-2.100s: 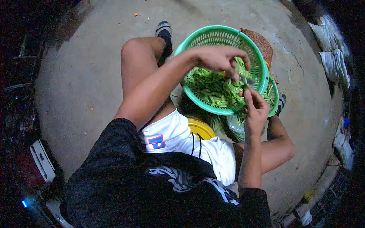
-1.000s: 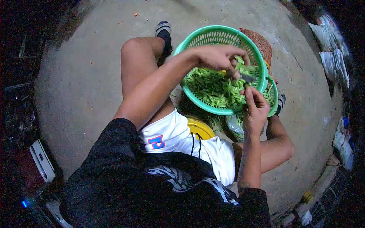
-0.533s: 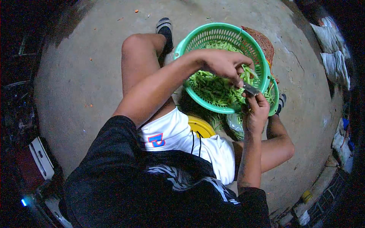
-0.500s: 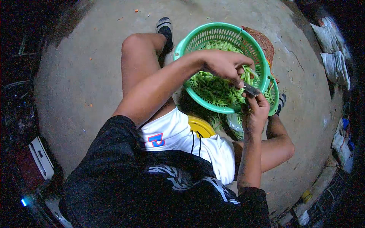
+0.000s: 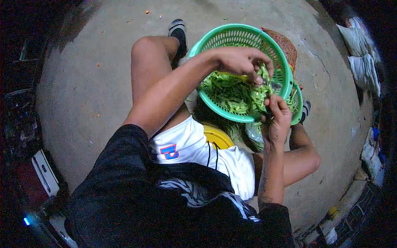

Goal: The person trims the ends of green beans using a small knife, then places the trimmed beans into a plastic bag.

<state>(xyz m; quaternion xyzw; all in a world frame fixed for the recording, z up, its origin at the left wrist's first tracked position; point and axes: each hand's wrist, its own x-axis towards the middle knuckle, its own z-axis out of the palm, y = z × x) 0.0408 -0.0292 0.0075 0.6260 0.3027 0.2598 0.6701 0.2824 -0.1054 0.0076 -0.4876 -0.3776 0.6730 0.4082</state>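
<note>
My left hand [image 5: 244, 64] is over the large green basket [image 5: 200, 96], its fingers closed on a bunch of green vegetable pieces [image 5: 263, 74]. Shredded green vegetable [image 5: 231, 95] lies in the basket beneath it. At the basket's near right rim, my right hand [image 5: 278, 115] is closed around a small knife [image 5: 275, 87], whose blade points up toward the bunch. Its handle is mostly hidden by my fingers. Hand and motion blur keep the exact contact of blade and vegetable from view.
A second green basket [image 5: 298, 111] with green pieces sits partly under the first. Behind is a reddish-brown mesh sack [image 5: 285, 43]. A clear plastic bag [image 5: 253, 133] lies below the basket, and a yellow round object [image 5: 218, 137] is between my legs. White sacks [image 5: 364, 72] line the right side.
The knife has turned, so its broad dark blade face no longer shows. My left hand has moved slightly up and left, and more cut green pieces show below it.
</note>
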